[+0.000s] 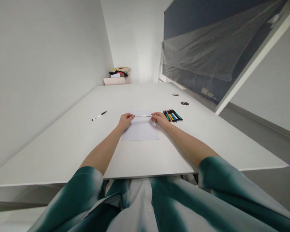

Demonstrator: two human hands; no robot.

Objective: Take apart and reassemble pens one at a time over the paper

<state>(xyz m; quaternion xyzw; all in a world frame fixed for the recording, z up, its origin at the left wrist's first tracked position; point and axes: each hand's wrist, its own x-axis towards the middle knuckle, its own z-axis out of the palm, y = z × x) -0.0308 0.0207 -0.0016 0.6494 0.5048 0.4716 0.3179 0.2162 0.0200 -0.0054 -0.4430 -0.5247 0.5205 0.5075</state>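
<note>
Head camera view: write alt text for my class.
The left hand and right hand hold a thin pen by its ends above white paper on a desk. Coloured pens lie to the right, a single black-and-white pen to the left.

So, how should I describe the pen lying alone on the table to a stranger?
On the long white table, find the sheet of paper near the middle. Left of it lies one black-and-white pen, separate from the coloured pens grouped right of the paper.

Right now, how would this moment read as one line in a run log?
left hand: holding slim pen | right hand: holding its other end | below: white paper sheet | nearby: coloured pens
</note>
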